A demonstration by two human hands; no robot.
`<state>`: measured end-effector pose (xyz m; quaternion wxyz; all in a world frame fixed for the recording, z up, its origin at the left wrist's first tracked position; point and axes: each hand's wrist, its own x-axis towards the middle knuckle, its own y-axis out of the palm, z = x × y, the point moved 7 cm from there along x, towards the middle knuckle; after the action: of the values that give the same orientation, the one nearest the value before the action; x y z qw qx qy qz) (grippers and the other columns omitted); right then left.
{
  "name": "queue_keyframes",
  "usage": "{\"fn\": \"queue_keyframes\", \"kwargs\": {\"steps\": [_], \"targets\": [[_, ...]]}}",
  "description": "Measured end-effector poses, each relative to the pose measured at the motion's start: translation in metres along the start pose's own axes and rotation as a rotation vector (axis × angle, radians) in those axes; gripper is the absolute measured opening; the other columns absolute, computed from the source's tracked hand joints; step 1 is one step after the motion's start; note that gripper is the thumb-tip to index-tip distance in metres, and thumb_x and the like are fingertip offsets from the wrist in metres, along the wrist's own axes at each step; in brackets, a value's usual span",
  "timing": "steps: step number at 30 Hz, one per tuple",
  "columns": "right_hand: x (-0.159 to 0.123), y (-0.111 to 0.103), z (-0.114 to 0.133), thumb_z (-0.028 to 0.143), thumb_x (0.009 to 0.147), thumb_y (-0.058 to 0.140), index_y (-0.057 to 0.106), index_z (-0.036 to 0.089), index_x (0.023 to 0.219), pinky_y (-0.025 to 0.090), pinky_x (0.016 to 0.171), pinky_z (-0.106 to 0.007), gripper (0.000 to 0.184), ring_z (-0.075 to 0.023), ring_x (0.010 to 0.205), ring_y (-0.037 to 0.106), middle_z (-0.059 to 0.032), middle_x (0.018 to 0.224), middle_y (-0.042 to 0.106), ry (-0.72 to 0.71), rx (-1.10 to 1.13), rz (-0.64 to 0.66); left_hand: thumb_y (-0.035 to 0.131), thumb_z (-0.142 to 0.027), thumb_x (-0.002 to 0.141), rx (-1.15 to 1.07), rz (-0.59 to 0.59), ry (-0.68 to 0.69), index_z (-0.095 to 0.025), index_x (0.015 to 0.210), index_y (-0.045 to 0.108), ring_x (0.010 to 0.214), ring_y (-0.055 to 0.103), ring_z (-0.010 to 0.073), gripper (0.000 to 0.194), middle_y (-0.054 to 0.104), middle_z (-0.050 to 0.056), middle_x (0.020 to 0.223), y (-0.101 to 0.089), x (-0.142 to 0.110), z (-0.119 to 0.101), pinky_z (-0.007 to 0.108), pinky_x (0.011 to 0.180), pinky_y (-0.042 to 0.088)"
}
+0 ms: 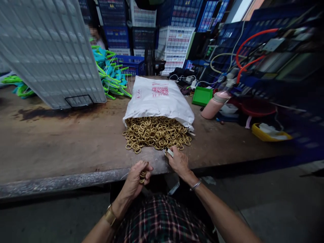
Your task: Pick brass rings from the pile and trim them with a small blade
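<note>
Several brass-coloured rings (142, 177) are gathered in my left hand (134, 179), its fingers curled around them just above the table's front edge. A thin pale thread (124, 176) shows beside that hand. My right hand (179, 162) is closed on what looks like a small white lighter (169, 152) with a dark head, held at the near edge of the ring pile. The heap of brass-coloured rings (157, 133) spills from the mouth of a white woven sack (159, 98) with red print, which lies on its side on the wooden table (76, 145).
On the left stands a tall translucent plastic crate (55, 50), with green and turquoise plastic pieces (111, 71) behind it. A green tray (202, 96), a pink bottle (215, 106) and a yellow tray (270, 132) sit to the right. Stacked crates (174, 40) line the back.
</note>
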<state>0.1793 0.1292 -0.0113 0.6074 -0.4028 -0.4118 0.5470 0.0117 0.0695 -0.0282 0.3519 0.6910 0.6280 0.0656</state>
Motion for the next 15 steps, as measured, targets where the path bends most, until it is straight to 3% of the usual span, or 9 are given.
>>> {"fn": "queue_keyframes", "kwargs": {"steps": [4,8,15], "targets": [[0.003,0.002,-0.004,0.032,0.083,0.045,0.050,0.019,0.096,0.022,0.054,-0.025,0.019,-0.0157,0.066,0.056,-0.0045,0.077,0.063,0.018,-0.058,0.005,0.057,-0.033,0.076,-0.015,-0.010,-0.029,-0.017,0.083,0.048,0.045,0.043,0.0053,0.019,0.057,0.000,0.070,0.000,0.001,0.005,0.015,0.036,0.028],[0.002,0.005,-0.002,0.029,0.084,0.042,0.050,0.020,0.097,0.024,0.054,-0.025,0.017,-0.0168,0.068,0.058,-0.0046,0.079,0.064,0.024,-0.091,-0.002,0.060,-0.029,0.073,-0.075,-0.011,-0.076,-0.018,0.098,0.050,0.046,0.044,0.0058,0.029,0.055,-0.001,0.068,0.000,0.001,0.008,0.015,0.036,0.028],[0.001,0.004,0.000,0.026,0.085,0.041,0.051,0.020,0.093,0.026,0.055,-0.025,0.014,-0.0167,0.072,0.060,-0.0053,0.083,0.065,0.017,-0.110,0.030,0.066,-0.025,0.069,-0.248,-0.020,-0.151,-0.012,0.076,0.057,0.053,0.050,0.0068,0.018,0.056,0.002,0.069,-0.004,0.003,0.019,0.014,0.038,0.029]]}}
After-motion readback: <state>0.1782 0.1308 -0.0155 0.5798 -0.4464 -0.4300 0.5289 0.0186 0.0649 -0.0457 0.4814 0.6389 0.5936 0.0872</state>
